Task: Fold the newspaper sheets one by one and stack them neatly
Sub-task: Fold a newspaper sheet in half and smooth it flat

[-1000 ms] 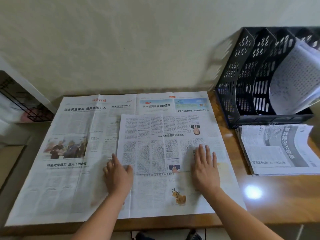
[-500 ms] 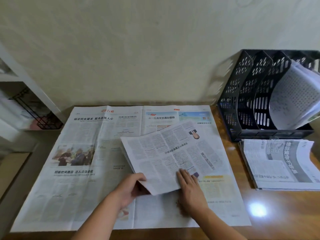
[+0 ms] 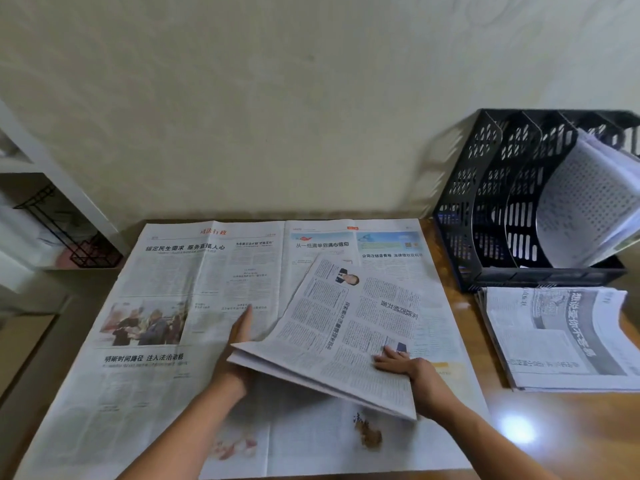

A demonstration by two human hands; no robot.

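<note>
Newsprint, folded sheet (image 3: 349, 337): lifted at its left edge on the left hand (image 3: 239, 344), fingers straight beneath it, with the right hand (image 3: 403, 367) flat on top, fingers extended. It lies over an unfolded sheet (image 3: 166, 306) on the desk (image 3: 571, 431). A stack (image 3: 557, 337) at right suggests several sheets finished; at least this one awaits stacking and the spread one folding.

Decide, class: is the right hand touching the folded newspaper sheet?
Touching. The head view shows the right hand with straight fingers lying flat on the folded newspaper sheet, no gap visible.
</note>
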